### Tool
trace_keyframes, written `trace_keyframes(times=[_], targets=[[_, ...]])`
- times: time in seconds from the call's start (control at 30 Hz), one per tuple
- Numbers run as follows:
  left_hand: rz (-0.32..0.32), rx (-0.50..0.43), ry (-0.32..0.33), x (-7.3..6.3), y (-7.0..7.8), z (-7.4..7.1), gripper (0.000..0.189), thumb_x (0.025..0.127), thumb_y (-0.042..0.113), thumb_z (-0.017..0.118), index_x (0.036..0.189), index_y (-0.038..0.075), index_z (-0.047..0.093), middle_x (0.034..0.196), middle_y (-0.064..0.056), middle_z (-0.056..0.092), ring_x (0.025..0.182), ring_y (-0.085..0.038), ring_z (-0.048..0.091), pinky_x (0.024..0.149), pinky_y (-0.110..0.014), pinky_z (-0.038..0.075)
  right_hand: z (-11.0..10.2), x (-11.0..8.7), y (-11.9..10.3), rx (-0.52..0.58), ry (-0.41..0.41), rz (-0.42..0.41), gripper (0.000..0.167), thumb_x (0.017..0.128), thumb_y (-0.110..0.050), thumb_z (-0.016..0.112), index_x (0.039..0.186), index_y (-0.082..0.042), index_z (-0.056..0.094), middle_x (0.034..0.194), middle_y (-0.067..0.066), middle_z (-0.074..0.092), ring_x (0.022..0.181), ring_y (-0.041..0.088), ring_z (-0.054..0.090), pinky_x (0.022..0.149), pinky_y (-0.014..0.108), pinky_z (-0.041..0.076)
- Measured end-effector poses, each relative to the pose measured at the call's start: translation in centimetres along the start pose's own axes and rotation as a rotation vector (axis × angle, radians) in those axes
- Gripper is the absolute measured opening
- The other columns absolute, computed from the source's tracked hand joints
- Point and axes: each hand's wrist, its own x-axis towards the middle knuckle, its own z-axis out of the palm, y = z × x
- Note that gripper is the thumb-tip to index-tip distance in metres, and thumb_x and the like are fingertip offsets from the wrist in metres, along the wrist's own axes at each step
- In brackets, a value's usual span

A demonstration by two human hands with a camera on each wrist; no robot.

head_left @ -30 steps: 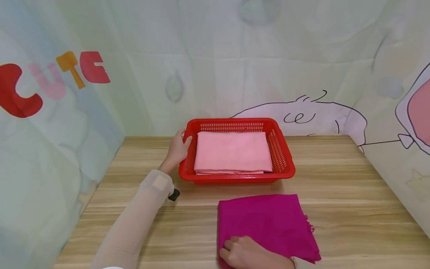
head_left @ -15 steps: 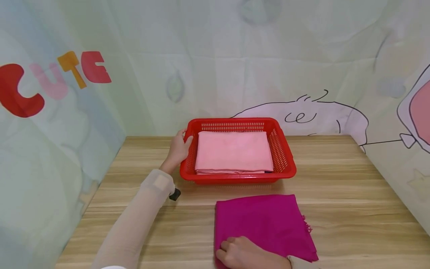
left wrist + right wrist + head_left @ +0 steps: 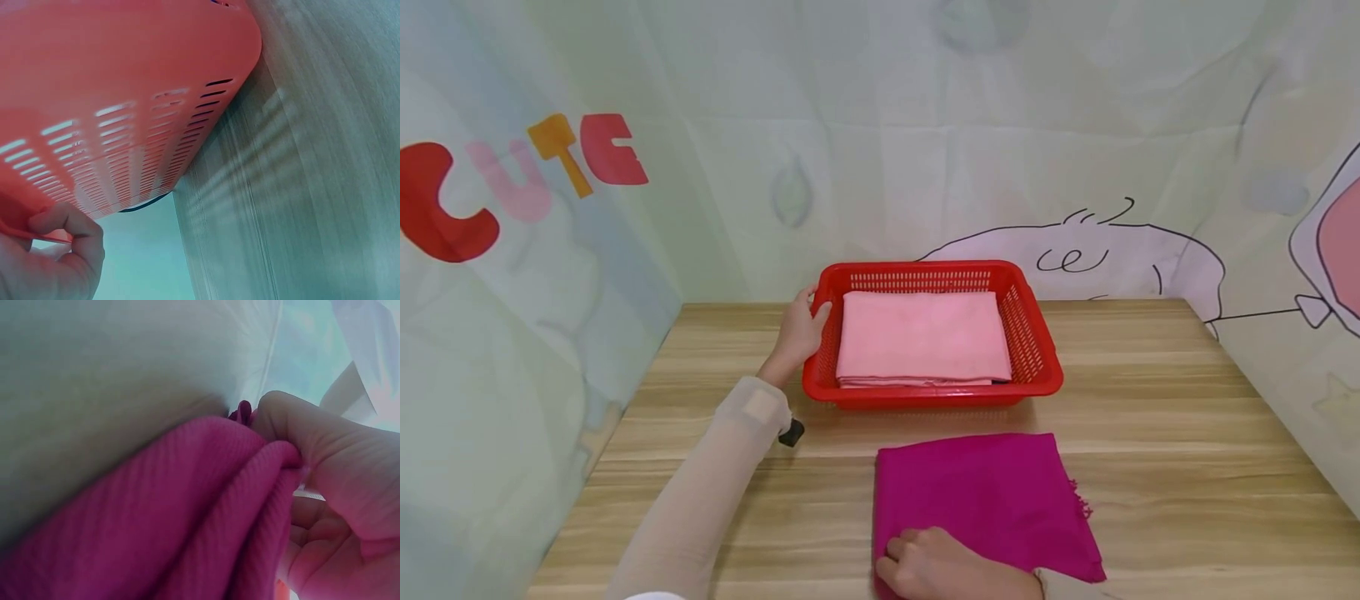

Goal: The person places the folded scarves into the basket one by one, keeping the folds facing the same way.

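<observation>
My left hand [image 3: 797, 333] grips the left rim of a red plastic basket [image 3: 925, 398], thumb on the inner side. In the left wrist view, fingers curl over the edge of the slotted basket [image 3: 125, 62]. A folded pink cloth [image 3: 923, 335] lies inside the basket. Nearer to me, a folded magenta scarf [image 3: 985, 492] with a fringe on its right side lies on the table. My right hand [image 3: 936, 567] holds the scarf at its near left edge. Seen from the right wrist, thumb and fingers pinch bunched layers of the scarf [image 3: 187, 506].
The basket and scarf share a wood-grain table [image 3: 1187, 467], with a strip of tabletop between them. A printed fabric backdrop [image 3: 880, 150] rises behind the table and along both sides. Something small and dark [image 3: 990, 382] shows under the pink cloth's front right corner.
The magenta scarf has slid slightly left along with my right hand. My left hand stays on the basket rim, and the basket looks nearly unmoved.
</observation>
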Motion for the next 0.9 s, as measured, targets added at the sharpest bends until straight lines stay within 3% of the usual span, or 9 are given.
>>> trace_keyframes(times=[0.23, 0.67, 0.9], targets=[[-0.001, 0.002, -0.001, 0.2, -0.2, 0.0, 0.056, 0.107, 0.019, 0.047, 0.155, 0.002, 0.026, 0.133, -0.026, 0.053, 0.105, -0.037, 0.064, 0.083, -0.048, 0.058, -0.1, 0.4, -0.2, 0.056, -0.038, 0.029, 0.029, 0.099, -0.043, 0.059, 0.103, -0.016, 0.07, 0.08, -0.013, 0.06, 0.068, -0.007, 0.045, 0.061, 0.005, 0.037], [-0.02, -0.015, -0.008, 0.0, 0.0, -0.1, 0.056, 0.107, 0.02, 0.047, 0.156, 0.003, 0.025, 0.134, -0.025, 0.052, 0.106, -0.037, 0.063, 0.084, -0.048, 0.058, 0.4, 1.3, -0.5, 0.013, 0.037, -0.007, 0.028, 0.101, -0.04, 0.055, 0.095, -0.017, 0.069, 0.077, -0.012, 0.057, 0.066, -0.005, 0.043, 0.054, 0.007, 0.034], [-0.023, -0.023, -0.017, 0.0, -0.1, 0.0, 0.057, 0.107, 0.019, 0.047, 0.156, 0.004, 0.023, 0.137, -0.025, 0.05, 0.11, -0.038, 0.062, 0.085, -0.049, 0.057, 0.5, 1.7, -0.6, 0.063, -0.007, 0.013, 0.029, 0.101, -0.043, 0.055, 0.101, -0.018, 0.07, 0.079, -0.014, 0.058, 0.067, -0.008, 0.043, 0.056, 0.005, 0.035]])
